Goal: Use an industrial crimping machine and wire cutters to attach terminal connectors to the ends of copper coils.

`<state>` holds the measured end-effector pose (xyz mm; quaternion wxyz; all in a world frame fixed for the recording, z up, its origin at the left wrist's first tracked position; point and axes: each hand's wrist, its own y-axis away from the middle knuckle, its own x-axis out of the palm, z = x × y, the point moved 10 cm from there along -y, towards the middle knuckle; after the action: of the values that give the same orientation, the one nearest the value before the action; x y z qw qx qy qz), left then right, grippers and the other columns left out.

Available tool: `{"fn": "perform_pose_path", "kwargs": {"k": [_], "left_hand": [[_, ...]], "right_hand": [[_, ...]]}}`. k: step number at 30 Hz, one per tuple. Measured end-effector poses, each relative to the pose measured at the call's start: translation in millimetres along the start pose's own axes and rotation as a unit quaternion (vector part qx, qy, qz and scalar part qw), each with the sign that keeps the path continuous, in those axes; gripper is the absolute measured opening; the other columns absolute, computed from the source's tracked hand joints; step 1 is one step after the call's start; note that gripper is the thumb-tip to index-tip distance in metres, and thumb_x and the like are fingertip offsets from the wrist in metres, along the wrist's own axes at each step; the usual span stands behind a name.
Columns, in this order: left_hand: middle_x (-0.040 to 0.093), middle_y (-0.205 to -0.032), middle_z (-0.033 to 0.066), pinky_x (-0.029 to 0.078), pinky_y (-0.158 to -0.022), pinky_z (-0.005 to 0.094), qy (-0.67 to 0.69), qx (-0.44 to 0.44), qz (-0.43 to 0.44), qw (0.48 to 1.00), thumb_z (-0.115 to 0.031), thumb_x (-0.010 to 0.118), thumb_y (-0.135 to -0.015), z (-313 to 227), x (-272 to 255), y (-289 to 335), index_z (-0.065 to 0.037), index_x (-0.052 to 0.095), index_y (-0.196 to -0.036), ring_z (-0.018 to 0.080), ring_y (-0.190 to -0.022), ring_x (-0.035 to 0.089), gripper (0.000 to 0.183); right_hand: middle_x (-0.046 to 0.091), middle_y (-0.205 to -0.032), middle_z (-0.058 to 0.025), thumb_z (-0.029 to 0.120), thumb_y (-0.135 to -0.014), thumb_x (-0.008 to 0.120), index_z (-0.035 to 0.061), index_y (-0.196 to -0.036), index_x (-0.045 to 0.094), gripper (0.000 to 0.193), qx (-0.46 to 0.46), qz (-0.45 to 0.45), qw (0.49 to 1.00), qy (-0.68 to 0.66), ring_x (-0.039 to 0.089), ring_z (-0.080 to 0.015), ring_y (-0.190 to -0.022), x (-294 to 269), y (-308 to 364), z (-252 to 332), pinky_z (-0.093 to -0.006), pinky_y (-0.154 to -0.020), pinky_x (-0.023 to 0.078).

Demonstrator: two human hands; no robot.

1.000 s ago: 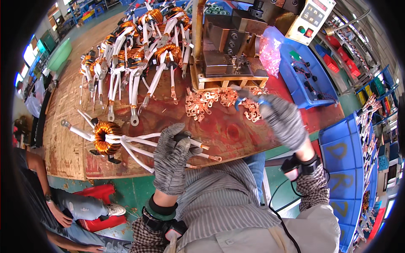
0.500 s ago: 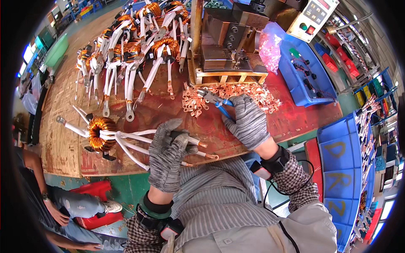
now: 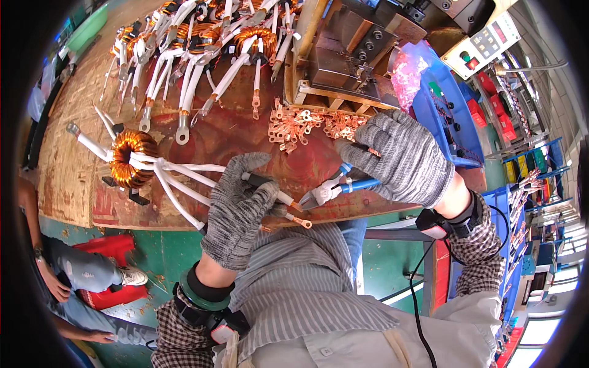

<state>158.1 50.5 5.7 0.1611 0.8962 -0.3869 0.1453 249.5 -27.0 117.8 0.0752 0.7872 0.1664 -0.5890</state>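
My gloved left hand (image 3: pixel 236 211) is closed around the white-sleeved leads (image 3: pixel 193 167) of a copper-wound ring coil (image 3: pixel 121 161), which lies on the table to its left. Past the fingers, one lead ends in bare copper (image 3: pixel 287 199) and another carries a copper ring lug (image 3: pixel 302 222). Blue-handled pliers (image 3: pixel 362 184) are in my gloved right hand (image 3: pixel 405 159). Their jaws point left, close to the bare copper end; I cannot tell whether they touch it. A small copper-coloured bit (image 3: pixel 373 151) shows among the right fingers, too small to make out.
Loose copper lugs (image 3: pixel 291 127) are heaped before a metal press (image 3: pixel 343 58). More wound coils (image 3: pixel 254 42) with leads pile up at the back left. Beyond the press are a blue tray (image 3: pixel 445 113) and a control box (image 3: pixel 485 46). Another person's leg (image 3: pixel 86 264) shows at lower left.
My right hand has moved from the lug heap toward me, bringing the pliers' jaws down beside the lead ends. The left hand keeps its hold on the leads. The whole view has shifted.
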Motion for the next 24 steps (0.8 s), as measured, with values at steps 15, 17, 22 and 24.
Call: {"fn": "perform_pose_path", "kwargs": {"k": [15, 17, 22, 24], "left_hand": [[0.051, -0.082, 0.0068, 0.052, -0.064, 0.0224, -0.029, -0.007, 0.022, 0.999, 0.005, 0.046, -0.08, 2.7, 2.8, 0.1, -0.003, 0.041, -0.112, 0.0132, -0.075, 0.058, 0.033], [0.052, -0.082, 0.007, 0.052, -0.064, 0.0223, -0.024, -0.012, 0.023, 0.999, 0.004, 0.046, -0.08, 2.0, 4.2, 0.5, -0.003, 0.041, -0.112, 0.0131, -0.074, 0.058, 0.033], [0.052, -0.082, 0.008, 0.052, -0.064, 0.0222, -0.028, -0.018, 0.022, 0.999, 0.004, 0.045, -0.081, 1.5, 4.9, 0.5, -0.003, 0.04, -0.112, 0.0135, -0.074, 0.059, 0.032], [0.052, -0.082, 0.008, 0.052, -0.064, 0.0224, -0.033, -0.019, 0.02, 0.999, 0.004, 0.045, -0.081, 2.2, 3.3, -0.4, -0.002, 0.04, -0.112, 0.0137, -0.073, 0.059, 0.032]], "right_hand": [[0.053, -0.089, -0.0074, 0.019, -0.073, 0.045, 0.0047, -0.108, 0.05, 0.038, -0.047, 0.045, 0.997, 0.046, 0.052, -0.0208, -0.087, 5.9, -14.1, 12.5, -0.0358, -0.074, 0.039], [0.053, -0.09, -0.0075, 0.019, -0.073, 0.045, 0.0045, -0.108, 0.05, 0.038, -0.051, 0.043, 0.996, 0.052, 0.052, -0.0205, -0.087, 6.5, -13.7, 12.6, -0.0355, -0.074, 0.039], [0.054, -0.09, -0.0073, 0.02, -0.073, 0.045, 0.0044, -0.108, 0.05, 0.038, -0.049, 0.063, 0.995, 0.065, 0.052, -0.0199, -0.087, 6.9, -15.9, 14.2, -0.035, -0.074, 0.04], [0.054, -0.088, -0.0069, 0.02, -0.074, 0.045, 0.0042, -0.107, 0.05, 0.038, -0.045, 0.064, 0.994, 0.074, 0.052, -0.0201, -0.086, 6.9, -16.2, 13.8, -0.0348, -0.073, 0.04]]}}
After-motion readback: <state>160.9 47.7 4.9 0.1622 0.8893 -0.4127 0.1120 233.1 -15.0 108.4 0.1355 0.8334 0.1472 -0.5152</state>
